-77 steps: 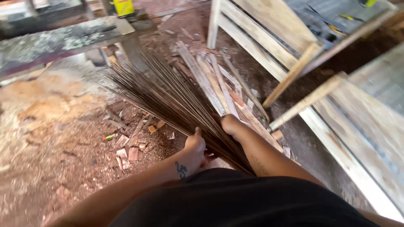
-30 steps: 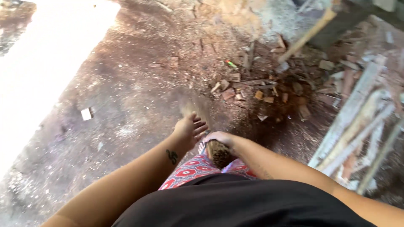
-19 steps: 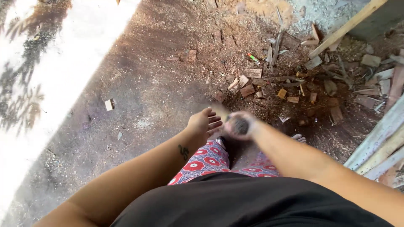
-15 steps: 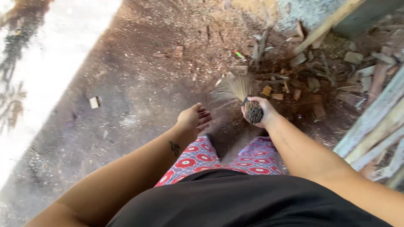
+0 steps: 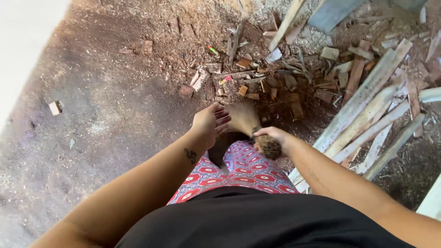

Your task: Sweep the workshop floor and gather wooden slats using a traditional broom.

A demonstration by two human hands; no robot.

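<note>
Fingers of the right hand [image 5: 271, 136] curl tight around the thick end of a stick broom [image 5: 269, 147]. The cut tips of the sticks show as a dark round bunch just under the fist. The thin sweeping end points away from the body and looks like a brown blur [image 5: 241, 117] low over the floor, between the two hands.

The left hand [image 5: 209, 121] is loose, with its fingers spread a little and holding nothing. It hangs just beside the blurry end of the broom; whether it touches is hard to tell. A small dark tattoo sits on the left wrist [image 5: 190, 155].

Under the hands are legs in red and blue patterned trousers [image 5: 239, 172], and a black shirt [image 5: 257, 220] fills the bottom of the view.

The dirt floor [image 5: 105, 124] is brown and dusty. Past the hands lies a heap of small wood scraps [image 5: 271, 78] and chips. A tiny green and red thing [image 5: 212, 49] lies at the far edge of the heap. To the right, long pale wooden slats [image 5: 367, 115] lie side by side on the ground. One little wood block [image 5: 55, 108] sits alone far to the left.
</note>
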